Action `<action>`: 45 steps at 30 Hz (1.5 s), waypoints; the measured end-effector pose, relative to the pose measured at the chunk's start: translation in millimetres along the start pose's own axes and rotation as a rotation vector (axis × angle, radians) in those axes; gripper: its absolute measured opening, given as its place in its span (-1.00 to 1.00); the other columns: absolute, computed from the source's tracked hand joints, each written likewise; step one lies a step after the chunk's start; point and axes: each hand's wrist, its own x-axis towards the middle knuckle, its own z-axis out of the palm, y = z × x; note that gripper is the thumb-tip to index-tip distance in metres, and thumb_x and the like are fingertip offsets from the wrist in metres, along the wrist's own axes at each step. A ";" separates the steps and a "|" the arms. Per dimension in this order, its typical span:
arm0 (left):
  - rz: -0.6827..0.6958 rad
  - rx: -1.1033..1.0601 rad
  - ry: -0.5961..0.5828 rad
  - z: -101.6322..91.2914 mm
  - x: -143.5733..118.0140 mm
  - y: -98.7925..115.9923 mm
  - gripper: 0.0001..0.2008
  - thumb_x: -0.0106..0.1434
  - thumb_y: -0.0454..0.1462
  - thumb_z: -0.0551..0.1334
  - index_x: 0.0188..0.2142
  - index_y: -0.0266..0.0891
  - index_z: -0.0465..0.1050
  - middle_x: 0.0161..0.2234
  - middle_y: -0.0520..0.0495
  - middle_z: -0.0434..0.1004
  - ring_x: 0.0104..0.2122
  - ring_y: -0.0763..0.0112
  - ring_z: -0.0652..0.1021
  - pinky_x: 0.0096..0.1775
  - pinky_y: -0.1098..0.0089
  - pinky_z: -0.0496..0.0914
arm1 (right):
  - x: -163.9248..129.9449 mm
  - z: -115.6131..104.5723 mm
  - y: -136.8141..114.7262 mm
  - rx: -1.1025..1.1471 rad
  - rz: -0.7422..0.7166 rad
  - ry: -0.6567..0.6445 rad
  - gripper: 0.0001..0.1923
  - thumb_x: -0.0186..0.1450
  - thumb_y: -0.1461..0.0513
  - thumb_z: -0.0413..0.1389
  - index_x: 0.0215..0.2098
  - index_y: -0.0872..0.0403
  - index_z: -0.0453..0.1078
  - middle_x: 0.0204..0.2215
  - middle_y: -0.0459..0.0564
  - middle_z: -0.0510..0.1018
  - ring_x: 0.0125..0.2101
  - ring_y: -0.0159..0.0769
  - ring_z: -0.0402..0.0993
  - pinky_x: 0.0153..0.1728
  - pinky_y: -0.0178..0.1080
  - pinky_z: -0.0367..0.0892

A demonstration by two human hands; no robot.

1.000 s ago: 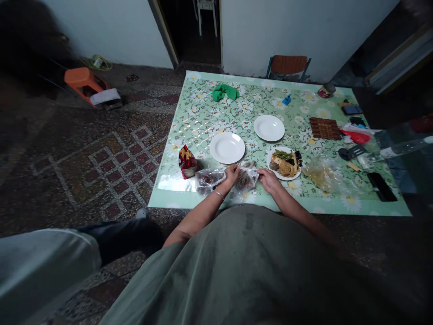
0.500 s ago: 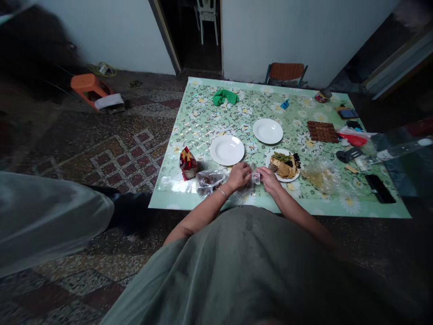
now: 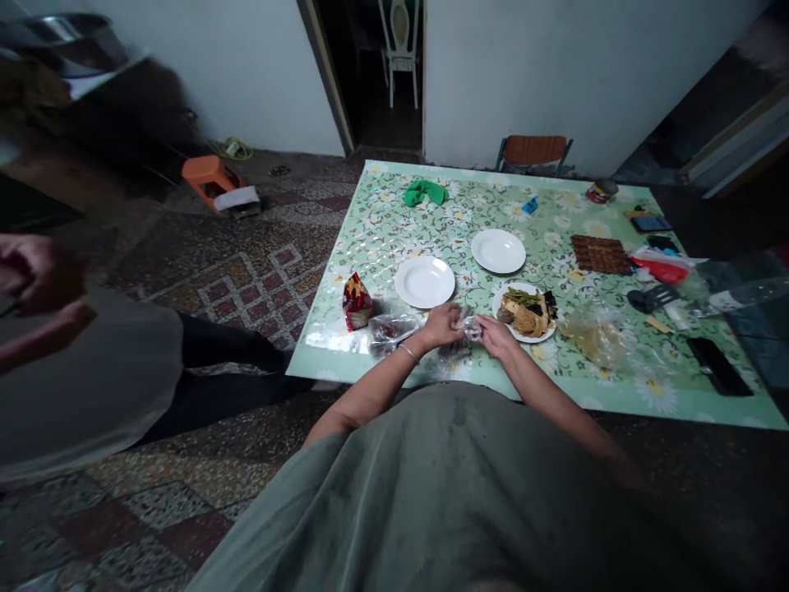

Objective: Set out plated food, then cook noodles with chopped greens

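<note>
Surface: a low table (image 3: 616, 395) covered with a green cloth printed with daisies, standing on a patterned stone floor (image 3: 246, 271). White walls stood behind it, with an open doorway and a white chair (image 3: 400, 41) visible through it. A brown chair (image 3: 533, 150) sat against the far edge of the table.

On the cloth: two empty white plates, the near plate (image 3: 424, 281) and the far plate (image 3: 498, 251); a plate of food (image 3: 523, 312) just right of your hands; a green rag (image 3: 425, 192) at the far side; a red snack packet (image 3: 356, 301) near the left edge; a clear bag (image 3: 392, 329) beside it; a crumpled plastic wrap (image 3: 595, 333) to the right; a brown mat (image 3: 600, 254); a black phone (image 3: 718, 366) at the near right.

Another person stood at the left edge of the view, their hand (image 3: 37, 275) raised and blurred, well apart from the table.

Pose: both your forearms reached forward from the near edge and met at the middle. Your left hand (image 3: 441, 324), with a bangle at the wrist, was closed on a small plastic bag (image 3: 463, 335) with dark contents. Your right hand (image 3: 496, 335) pinched the same bag from the other side. The bag sat between your hands, at the near edge of the table, just in front of the near plate.
</note>
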 end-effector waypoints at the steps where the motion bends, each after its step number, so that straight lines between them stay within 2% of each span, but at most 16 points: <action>1: 0.030 0.024 0.018 -2.5 -1.7 2.9 -0.86 -0.01 -0.30 0.37 -0.41 -0.25 0.50 0.06 -0.22 0.51 0.08 0.05 0.47 0.17 0.09 0.28 | 1.0 -0.3 -1.4 -0.002 0.011 0.006 -0.72 0.06 0.18 0.33 -0.41 0.05 0.31 -0.55 -0.14 0.50 -0.57 -0.41 0.40 -0.54 -0.34 0.39; 4: -0.011 -0.062 0.246 -10.6 -5.1 8.7 -0.96 0.17 -0.30 0.27 -0.38 -0.23 0.48 -0.01 -0.20 0.55 0.03 0.20 0.51 0.13 0.15 0.33 | 6.7 -2.1 -4.2 -0.020 0.102 0.087 -0.72 0.12 0.18 0.31 -0.46 0.04 0.25 -0.64 -0.15 0.43 -0.62 -0.40 0.36 -0.53 -0.30 0.42; 6: -0.103 -0.151 0.415 -16.9 -5.5 9.5 -0.89 0.27 -0.26 0.19 -0.32 -0.23 0.48 -0.05 -0.20 0.55 0.00 0.27 0.51 0.08 0.22 0.38 | 10.9 -3.7 -5.1 -0.016 0.151 0.120 -0.70 0.15 0.18 0.30 -0.49 0.03 0.22 -0.70 -0.18 0.35 -0.66 -0.42 0.30 -0.53 -0.30 0.41; 7: -0.144 -0.194 0.443 -20.1 -5.4 9.1 -0.86 0.29 -0.25 0.17 -0.27 -0.24 0.48 -0.06 -0.20 0.55 -0.01 0.28 0.52 0.05 0.24 0.40 | 12.4 -4.6 -5.3 -0.008 0.158 0.121 -0.69 0.16 0.17 0.29 -0.50 0.03 0.21 -0.72 -0.19 0.32 -0.67 -0.43 0.27 -0.52 -0.30 0.41; 11: -0.240 -0.262 0.263 -27.5 -9.2 7.3 -0.62 0.17 -0.31 0.26 0.01 -0.24 0.40 -0.07 -0.16 0.55 -0.06 0.30 0.54 -0.01 0.29 0.42 | 13.1 -8.7 -3.0 -0.007 0.127 0.042 -0.72 0.25 0.04 0.17 -0.45 0.03 0.26 -0.69 -0.18 0.33 -0.65 -0.41 0.28 -0.49 -0.28 0.41; 13: -0.342 -0.128 0.257 -24.4 -17.1 8.6 -0.62 0.09 -0.33 0.31 -0.06 -0.27 0.42 -0.13 -0.17 0.55 -0.09 0.25 0.53 -0.01 0.25 0.40 | 11.4 -10.7 -0.2 -0.126 0.052 0.081 -0.80 0.25 0.08 0.14 -0.38 0.03 0.33 -0.65 -0.16 0.40 -0.63 -0.37 0.31 -0.51 -0.28 0.37; 15: -0.476 0.024 0.280 -16.4 -28.6 12.0 -0.79 0.13 -0.26 0.30 -0.22 -0.27 0.44 -0.25 -0.16 0.54 -0.19 0.23 0.54 -0.08 0.24 0.39 | 10.3 -11.7 2.0 -0.276 -0.050 0.147 -0.89 0.19 0.20 0.16 -0.30 0.03 0.40 -0.63 -0.17 0.44 -0.62 -0.36 0.31 -0.53 -0.31 0.31; 19: -0.520 0.174 0.183 4.8 -44.6 19.2 -0.72 0.20 -0.06 0.28 -0.34 -0.25 0.46 -0.34 -0.17 0.53 -0.29 0.21 0.54 -0.22 0.28 0.38 | 15.7 -6.7 -1.4 -0.549 -0.324 0.022 -0.65 0.01 0.35 0.24 -0.21 -0.01 0.53 -0.48 -0.18 0.57 -0.45 -0.34 0.42 -0.35 -0.31 0.34; 22: -0.451 0.250 0.170 14.6 -37.8 19.7 -0.58 0.16 0.07 0.31 -0.29 -0.26 0.49 -0.26 -0.25 0.56 -0.21 0.11 0.55 -0.21 0.27 0.38 | 25.2 3.8 -7.2 -0.745 -0.391 -0.099 -0.68 -0.05 0.33 0.30 -0.30 -0.05 0.57 -0.42 -0.17 0.61 -0.34 -0.27 0.48 -0.25 -0.28 0.34; 26: -0.476 0.259 0.106 14.4 -21.2 17.5 -0.77 0.21 -0.14 0.29 -0.25 -0.27 0.51 -0.22 -0.28 0.57 -0.20 0.08 0.56 -0.20 0.26 0.38 | 33.5 11.9 -12.4 -0.964 -0.425 -0.133 -0.92 -0.03 0.29 0.29 -0.55 -0.01 0.51 -0.55 -0.16 0.55 -0.42 -0.29 0.44 -0.33 -0.31 0.28; 29: -0.448 0.208 0.128 4.5 -26.5 16.9 -0.91 0.20 -0.26 0.26 -0.34 -0.24 0.50 -0.29 -0.21 0.57 -0.26 0.17 0.54 -0.22 0.29 0.36 | 34.8 3.2 -18.4 -0.844 -0.443 -0.082 -0.93 0.02 0.22 0.25 -0.56 0.02 0.46 -0.62 -0.19 0.47 -0.53 -0.39 0.33 -0.45 -0.36 0.22; 33: -0.355 0.053 0.275 -11.4 -56.1 9.8 -0.82 0.22 -0.21 0.22 -0.48 -0.21 0.38 -0.45 -0.03 0.47 -0.40 0.36 0.45 -0.27 0.38 0.32 | 36.7 -20.9 -27.3 -0.317 -0.251 0.237 -0.79 0.03 0.14 0.25 -0.52 0.05 0.33 -0.70 -0.22 0.36 -0.70 -0.50 0.15 -0.68 -0.42 0.02; 35: -0.408 -0.072 0.360 -14.1 -68.4 2.7 -0.78 0.22 -0.17 0.21 -0.50 -0.21 0.33 -0.49 0.04 0.40 -0.44 0.42 0.40 -0.28 0.42 0.30 | 38.6 -30.3 -28.2 -0.197 -0.174 0.345 -0.75 0.02 0.14 0.25 -0.51 0.04 0.26 -0.73 -0.22 0.33 -0.74 -0.51 0.12 -0.73 -0.42 -0.05; 41: -0.589 -0.332 0.554 -3.1 -72.9 -13.9 -0.74 0.29 -0.10 0.11 -0.41 -0.21 0.36 -0.46 0.07 0.41 -0.39 0.44 0.44 -0.18 0.42 0.35 | 41.8 -30.9 -17.5 -0.136 -0.141 0.421 -0.73 0.14 0.08 0.15 -0.51 0.00 0.16 -0.74 -0.20 0.28 -0.75 -0.48 0.13 -0.75 -0.42 -0.01; 43: -0.563 -0.294 0.511 -3.2 -72.2 -17.0 -0.76 0.28 -0.11 0.11 -0.34 -0.22 0.40 -0.37 0.00 0.48 -0.30 0.38 0.50 -0.11 0.38 0.38 | 37.9 -31.5 -8.6 -0.134 -0.150 0.444 -0.75 0.16 0.04 0.13 -0.46 0.00 0.21 -0.72 -0.20 0.32 -0.73 -0.46 0.17 -0.74 -0.41 0.03; 45: -0.467 -0.172 0.367 -7.7 -71.9 -21.1 -0.74 0.18 -0.14 0.24 -0.16 -0.21 0.44 -0.21 -0.09 0.53 -0.16 0.26 0.53 -0.04 0.30 0.39 | 31.5 -37.3 4.7 -0.220 -0.200 0.409 -0.73 0.14 0.00 0.13 -0.36 0.01 0.29 -0.66 -0.19 0.39 -0.67 -0.42 0.25 -0.67 -0.39 0.11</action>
